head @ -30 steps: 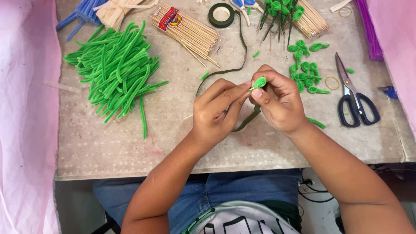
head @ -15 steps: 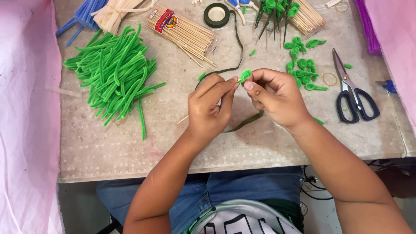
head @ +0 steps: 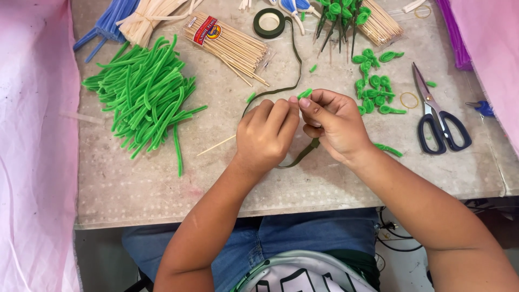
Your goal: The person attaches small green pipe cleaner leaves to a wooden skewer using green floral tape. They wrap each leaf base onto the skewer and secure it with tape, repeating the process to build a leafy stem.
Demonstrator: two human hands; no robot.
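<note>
Overhead view of a grey desk [head: 135, 189]. The left hand [head: 266, 135] and right hand [head: 334, 121] meet at the desk's centre, fingertips pinched together on one small green folded piece [head: 305, 93], held just above the surface. One dark green tape strip [head: 294, 59] runs from one tape roll [head: 269, 22] at the far edge down under both hands; its end [head: 300, 157] shows below the right hand. One bare wooden skewer [head: 216, 145] lies just left of the left hand. Farther left lies one large heap of green pipe cleaners [head: 146, 92], too many to count. One open pack of wooden skewers [head: 227, 46] lies beside the heap. Right of the hands, a cluster of about ten green looped pieces [head: 373, 89] lies loose, with one more [head: 388, 148] beside the right wrist. One pair of scissors [head: 438, 116] and one rubber band [head: 409, 100] lie near the right edge. Several finished green-topped stems [head: 340, 16] rest at the far edge.
</note>
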